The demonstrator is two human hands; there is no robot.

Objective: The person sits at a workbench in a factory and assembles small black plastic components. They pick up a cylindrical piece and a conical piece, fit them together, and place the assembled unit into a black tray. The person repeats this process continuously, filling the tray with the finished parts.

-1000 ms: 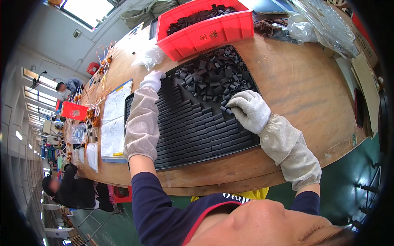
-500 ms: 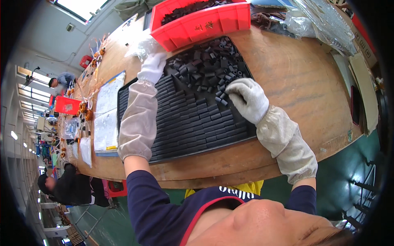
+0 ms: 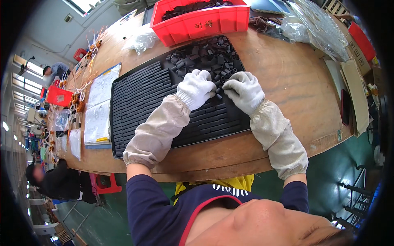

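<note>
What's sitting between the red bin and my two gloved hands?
In the head view, loose black tube pieces lie heaped in the black tray, between the red bin and your left hand and right hand.

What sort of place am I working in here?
Probably a factory workshop: a tray of neatly rowed black tubes, a red bin of black pieces, and orange-brown coils with wires along the wooden table.
</note>
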